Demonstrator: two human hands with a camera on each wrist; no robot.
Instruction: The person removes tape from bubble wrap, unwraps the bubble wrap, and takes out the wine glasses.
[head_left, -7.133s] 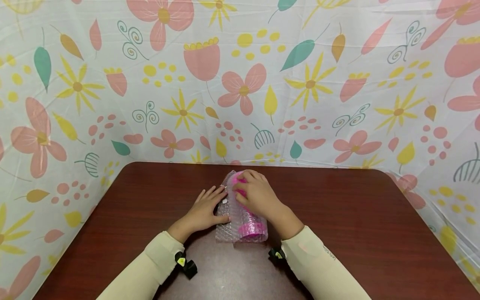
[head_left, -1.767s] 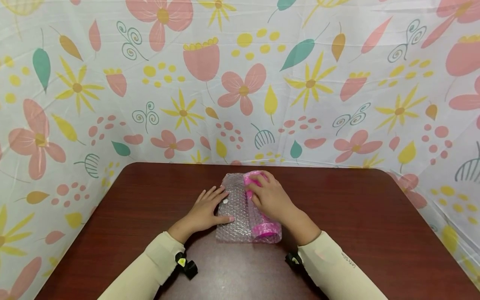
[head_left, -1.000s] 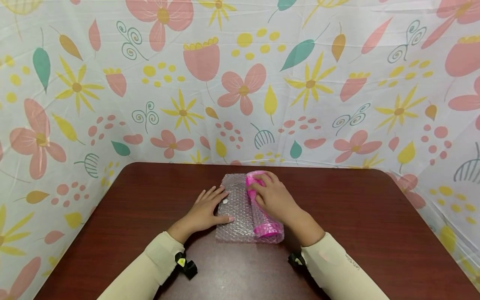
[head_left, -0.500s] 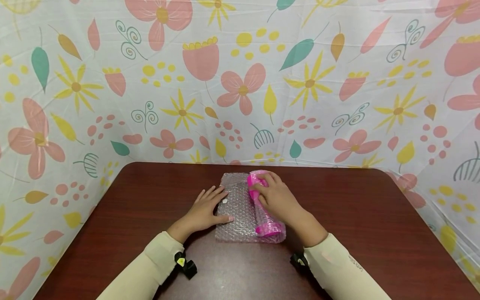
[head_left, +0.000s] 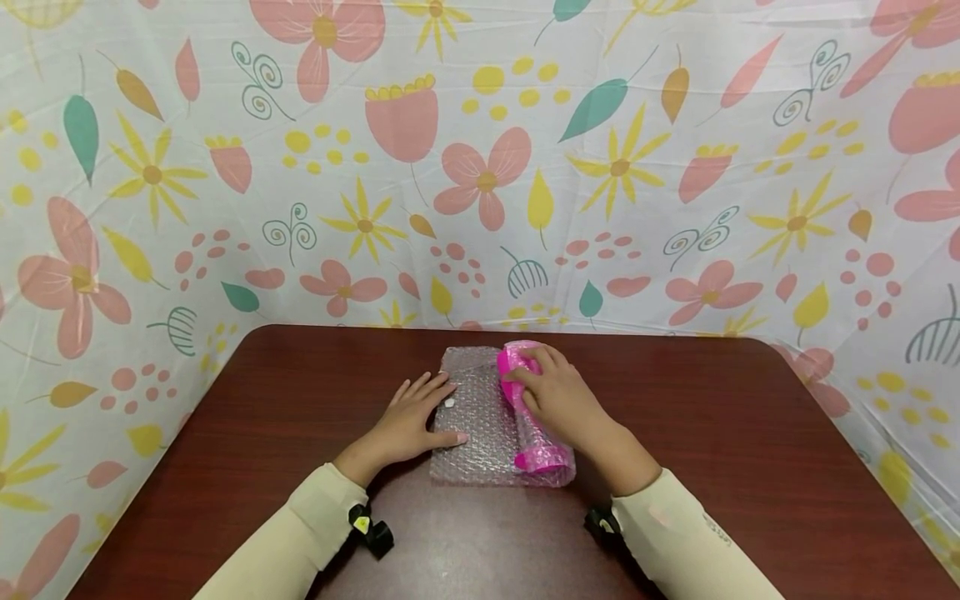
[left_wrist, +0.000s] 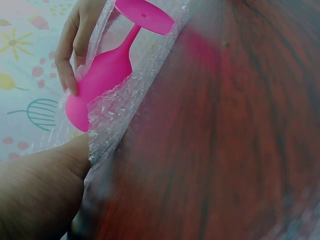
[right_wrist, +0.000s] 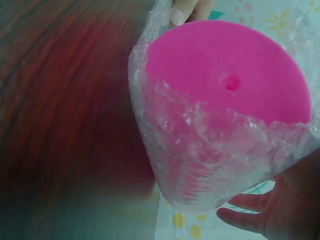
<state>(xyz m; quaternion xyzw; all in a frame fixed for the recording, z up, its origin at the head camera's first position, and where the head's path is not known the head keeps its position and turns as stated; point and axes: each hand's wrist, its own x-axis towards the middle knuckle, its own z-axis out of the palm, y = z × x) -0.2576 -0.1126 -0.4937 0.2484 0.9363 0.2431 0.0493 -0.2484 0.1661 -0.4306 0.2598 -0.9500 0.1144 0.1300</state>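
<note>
A bright pink goblet [head_left: 542,458] lies on its side, partly rolled in clear bubble wrap [head_left: 483,417]. Its bowl points to the table's far side, and its round foot faces the near side. My right hand [head_left: 558,396] grips the wrapped bowl with curled fingers from above. My left hand [head_left: 408,425] rests on the flat left part of the wrap, fingers spread. In the left wrist view, the goblet's bare pink bowl [left_wrist: 107,72], stem and foot show inside the loose wrap. The right wrist view shows the flat foot [right_wrist: 200,55] with wrap around its lower half.
A small white scrap [head_left: 450,402] sits on the wrap by the left fingertips. The dark red-brown table [head_left: 712,458] extends on both sides. Behind and beside it hangs a white curtain [head_left: 480,100] with flowers and leaves. Each sleeve has a black wrist strap [head_left: 371,531].
My right hand has rolled the goblet to the right, slowly of late. More bubble wrap now lies flat between the hands. My left hand has stayed in place.
</note>
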